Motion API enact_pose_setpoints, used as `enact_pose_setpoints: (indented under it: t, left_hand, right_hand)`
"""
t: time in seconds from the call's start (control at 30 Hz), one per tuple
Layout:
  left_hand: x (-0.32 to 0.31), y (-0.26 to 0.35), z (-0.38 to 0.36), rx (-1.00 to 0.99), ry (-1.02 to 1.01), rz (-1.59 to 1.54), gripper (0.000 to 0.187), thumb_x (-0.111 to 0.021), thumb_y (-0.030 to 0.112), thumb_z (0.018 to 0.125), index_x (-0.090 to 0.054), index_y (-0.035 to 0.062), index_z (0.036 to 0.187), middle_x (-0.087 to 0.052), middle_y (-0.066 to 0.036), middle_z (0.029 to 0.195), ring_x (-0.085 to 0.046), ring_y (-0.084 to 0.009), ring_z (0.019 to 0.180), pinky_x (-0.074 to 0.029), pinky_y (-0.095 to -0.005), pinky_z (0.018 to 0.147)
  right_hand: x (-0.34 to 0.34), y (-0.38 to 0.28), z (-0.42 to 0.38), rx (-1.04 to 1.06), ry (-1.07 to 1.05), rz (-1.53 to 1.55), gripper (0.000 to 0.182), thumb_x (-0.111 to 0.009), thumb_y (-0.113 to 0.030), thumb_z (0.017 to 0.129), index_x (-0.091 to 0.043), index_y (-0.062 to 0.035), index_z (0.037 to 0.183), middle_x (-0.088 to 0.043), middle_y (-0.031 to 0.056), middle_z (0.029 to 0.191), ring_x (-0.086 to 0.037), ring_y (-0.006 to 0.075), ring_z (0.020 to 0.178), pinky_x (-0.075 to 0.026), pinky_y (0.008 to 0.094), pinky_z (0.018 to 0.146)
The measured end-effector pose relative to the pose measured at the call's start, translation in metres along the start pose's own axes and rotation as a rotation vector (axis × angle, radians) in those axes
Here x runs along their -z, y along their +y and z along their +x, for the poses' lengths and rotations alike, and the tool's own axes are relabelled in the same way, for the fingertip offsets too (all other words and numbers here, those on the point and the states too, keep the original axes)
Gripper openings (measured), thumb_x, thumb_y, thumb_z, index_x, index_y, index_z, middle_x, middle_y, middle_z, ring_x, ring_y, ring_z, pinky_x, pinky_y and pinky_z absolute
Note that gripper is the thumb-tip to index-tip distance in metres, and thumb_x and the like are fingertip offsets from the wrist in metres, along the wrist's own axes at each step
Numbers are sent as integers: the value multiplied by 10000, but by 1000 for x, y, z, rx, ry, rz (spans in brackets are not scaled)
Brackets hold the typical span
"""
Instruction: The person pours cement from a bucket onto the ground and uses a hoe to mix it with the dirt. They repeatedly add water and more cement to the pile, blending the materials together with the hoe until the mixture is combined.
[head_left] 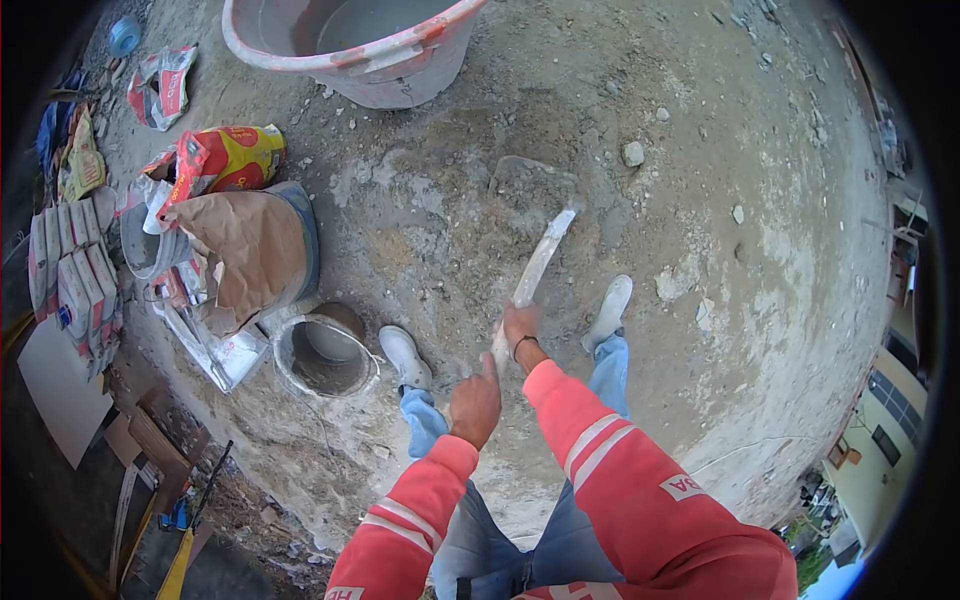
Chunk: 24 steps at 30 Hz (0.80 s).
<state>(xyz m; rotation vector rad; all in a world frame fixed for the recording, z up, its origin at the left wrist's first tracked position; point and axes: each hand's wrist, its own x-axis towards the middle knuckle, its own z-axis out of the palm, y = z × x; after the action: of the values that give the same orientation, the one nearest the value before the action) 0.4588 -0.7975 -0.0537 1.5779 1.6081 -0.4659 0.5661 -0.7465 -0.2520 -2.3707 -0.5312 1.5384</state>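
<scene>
My right hand [521, 325] is wrapped round the pale, worn handle of a long-handled tool [541, 262]. Lower down, my left hand [474, 408] closes at the near end of the same handle, its index finger lying along it. The handle slants away from me, up and slightly right, to a whitish far end low over the dirt. Just beyond that end, a rounded, dirt-coloured outline lies on the ground [450, 245]; whether it is the tool's blade I cannot tell. My feet, in white boots [607, 312], stand either side of the handle.
A big tub [410, 88] with grey contents stands ahead. Left of my boots are a bucket [328, 350] with grey residue and a container topped by a torn brown paper bag [240, 245]. Red-and-yellow sacks [232, 160] and stacked blocks [78, 262] lie further left. Loose stones [633, 153] dot the ground.
</scene>
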Motion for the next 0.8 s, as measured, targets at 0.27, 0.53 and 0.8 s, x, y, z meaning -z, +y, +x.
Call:
enact_pose_setpoints:
  t: [0.27,0.53,0.8]
  left_hand:
    - [-8,-18,-136,177,-138,-98,424,-638,119,836,-417,60,1193,-697,-209,746,-700,-385,629,-539,-507,541]
    - [46,19,123,-5,239,-123,477,-646,94,832,-403,25,1237,-703,-219,758,-714,-402,710,-555,-500,608]
    - [82,12,214,74,303,-178,490,-719,117,820,-450,-6,1211,-717,-225,881,-731,-375,833,-588,-447,707]
  right_hand:
    - [2,102,-153,123,41,-25,534,-679,-157,928,-366,62,1302,-601,114,686,-609,214,504,-509,371,444]
    - [19,-169,46,209,-73,406,249,-682,-158,921,-490,-32,1019,-576,80,689,-566,185,485,-488,360,409]
    - [-29,-230,139,125,-214,129,346,-649,-182,938,-556,127,1062,-620,142,675,-634,256,516,-536,405,450]
